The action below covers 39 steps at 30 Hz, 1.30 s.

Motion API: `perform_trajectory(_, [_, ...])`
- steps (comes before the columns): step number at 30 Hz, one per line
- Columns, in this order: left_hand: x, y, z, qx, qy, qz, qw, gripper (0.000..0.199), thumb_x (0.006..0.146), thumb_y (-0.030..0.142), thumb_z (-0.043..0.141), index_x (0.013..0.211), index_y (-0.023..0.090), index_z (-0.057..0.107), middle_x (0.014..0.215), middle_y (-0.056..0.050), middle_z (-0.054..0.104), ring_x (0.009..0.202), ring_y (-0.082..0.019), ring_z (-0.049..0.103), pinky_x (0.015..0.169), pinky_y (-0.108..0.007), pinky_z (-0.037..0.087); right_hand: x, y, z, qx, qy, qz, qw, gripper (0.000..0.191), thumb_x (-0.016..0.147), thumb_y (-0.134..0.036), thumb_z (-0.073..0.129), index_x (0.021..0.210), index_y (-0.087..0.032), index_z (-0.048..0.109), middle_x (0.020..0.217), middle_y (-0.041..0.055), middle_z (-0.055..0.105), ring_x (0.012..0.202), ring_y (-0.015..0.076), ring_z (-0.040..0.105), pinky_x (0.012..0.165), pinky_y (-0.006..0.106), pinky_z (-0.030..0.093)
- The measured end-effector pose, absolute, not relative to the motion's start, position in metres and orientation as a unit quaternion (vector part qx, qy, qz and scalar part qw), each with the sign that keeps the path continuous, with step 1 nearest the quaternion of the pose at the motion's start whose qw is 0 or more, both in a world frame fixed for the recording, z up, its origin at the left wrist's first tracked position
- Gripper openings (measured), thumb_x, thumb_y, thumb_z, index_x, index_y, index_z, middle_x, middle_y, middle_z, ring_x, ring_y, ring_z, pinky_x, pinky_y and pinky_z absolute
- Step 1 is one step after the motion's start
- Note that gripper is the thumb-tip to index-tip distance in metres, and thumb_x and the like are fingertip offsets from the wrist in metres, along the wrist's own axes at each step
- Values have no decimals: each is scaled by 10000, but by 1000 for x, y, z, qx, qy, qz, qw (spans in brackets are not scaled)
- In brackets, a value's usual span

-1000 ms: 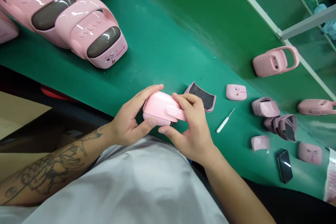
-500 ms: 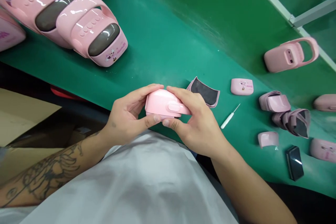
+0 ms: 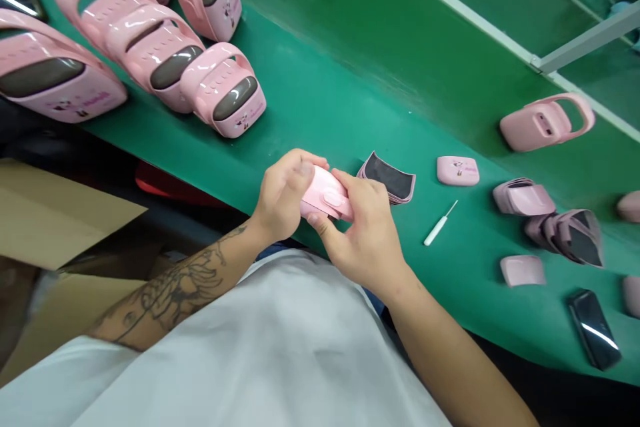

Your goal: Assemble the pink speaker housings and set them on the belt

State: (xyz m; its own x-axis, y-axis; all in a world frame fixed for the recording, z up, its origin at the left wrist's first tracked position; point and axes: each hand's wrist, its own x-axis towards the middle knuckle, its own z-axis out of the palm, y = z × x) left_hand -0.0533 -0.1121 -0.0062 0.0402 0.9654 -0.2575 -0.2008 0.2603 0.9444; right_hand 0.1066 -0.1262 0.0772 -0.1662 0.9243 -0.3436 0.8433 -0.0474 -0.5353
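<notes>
Both hands hold a small pink plastic housing [image 3: 323,193] just above the bench's near edge. My left hand [image 3: 285,197] is closed round its left end, thumb over the top. From the other side my right hand [image 3: 367,227] grips it, thumb low on the near face and fingers along the far side. An oval raised button shape shows on its near side; my palms hide both ends. Right beside my right fingers lies a stack of curved pink panels [image 3: 387,179] with dark inner faces. A white-handled screwdriver [image 3: 440,223] rests farther right.
Several pink handled devices [image 3: 240,97] with dark windows stand at left on the green bench [image 3: 310,100]. To the right are a printed pink piece [image 3: 457,171], more curved panels [image 3: 525,197], another handled device [image 3: 545,123] and a black glossy block [image 3: 593,328]. Cardboard [image 3: 65,213] lies below left.
My view has shifted, so more devices show at left. My left hand has shifted its grip, its thumb going from the near lower edge to the top. The housing is turned slightly.
</notes>
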Motion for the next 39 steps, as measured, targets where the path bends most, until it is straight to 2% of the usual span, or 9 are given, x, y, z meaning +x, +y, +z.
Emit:
perform_trajectory(5, [-43, -107, 6, 343, 556, 461, 601, 694, 1052, 818, 559, 916, 178, 792, 937, -98, 782, 846, -211, 706, 743, -346, 527, 106, -121, 80, -632, -644, 430, 40, 767, 932, -477, 741, 1597, -162, 527, 1645, 123, 571, 1469, 229, 632, 1244, 426, 582])
perform_trajectory(10, [-37, -98, 7, 306, 609, 439, 586, 770, 933, 932, 635, 782, 185, 745, 700, -57, 645, 639, -163, 573, 583, -336, 419, 108, -111, 78, -599, -679, 422, 29, 756, 963, -436, 681, 1662, -198, 517, 1661, 55, 572, 1491, 219, 638, 1255, 430, 594])
perform_trajectory(14, [-33, -99, 12, 279, 642, 443, 560, 761, 947, 913, 640, 786, 184, 788, 713, -57, 697, 658, -165, 621, 594, -327, 467, 110, -109, 75, -589, -708, 388, 15, 735, 991, -510, 628, 1635, -165, 551, 1645, 54, 590, 1457, 242, 668, 1137, 428, 651])
perform_trajectory(19, [-28, -102, 21, 269, 678, 415, 545, 771, 1040, 870, 530, 803, 192, 812, 837, -73, 792, 823, -210, 758, 725, -350, 590, 109, -120, 68, -571, -751, 328, 51, 699, 1027, -520, 601, 1613, -147, 522, 1603, 96, 619, 1416, 233, 679, 956, 358, 674])
perform_trajectory(22, [-26, -102, 22, 252, 672, 419, 557, 785, 1098, 820, 453, 813, 183, 812, 935, -91, 825, 901, -225, 791, 788, -362, 621, 105, -124, 67, -575, -767, 274, 72, 666, 1040, -497, 583, 1588, -125, 507, 1552, 129, 647, 1392, 240, 681, 957, 345, 674])
perform_trajectory(26, [-27, -96, 19, 214, 683, 413, 563, 711, 1067, 768, 550, 800, 175, 838, 872, -94, 819, 842, -222, 774, 756, -337, 599, 111, -116, 65, -567, -772, 283, 51, 669, 1066, -532, 551, 1594, -123, 504, 1565, 123, 638, 1385, 239, 685, 945, 343, 683])
perform_trajectory(31, [-28, -67, 7, 28, 650, 426, 629, 599, 1015, 610, 579, 761, 108, 785, 825, -145, 785, 742, -246, 748, 719, -338, 598, 142, -115, 51, -569, -727, 376, 88, 1078, 950, -727, 722, 1756, -172, 269, 1720, 167, 466, 1503, 240, 623, 1205, 416, 646])
perform_trajectory(35, [-36, -42, 8, -154, 619, 371, 674, 512, 1049, 409, 448, 756, 88, 717, 726, -140, 710, 611, -225, 673, 624, -329, 556, 142, -129, 41, -625, -683, 346, 149, 977, 966, -632, 752, 1714, -175, 321, 1658, 184, 523, 1487, 233, 636, 1201, 414, 645])
perform_trajectory(39, [-39, -38, 21, -212, 566, 386, 697, 461, 1081, 329, 412, 771, 106, 670, 716, -111, 684, 637, -225, 684, 648, -337, 582, 129, -135, 48, -627, -682, 309, 215, 1001, 932, -647, 792, 1692, -187, 331, 1648, 173, 540, 1505, 213, 636, 1239, 379, 624])
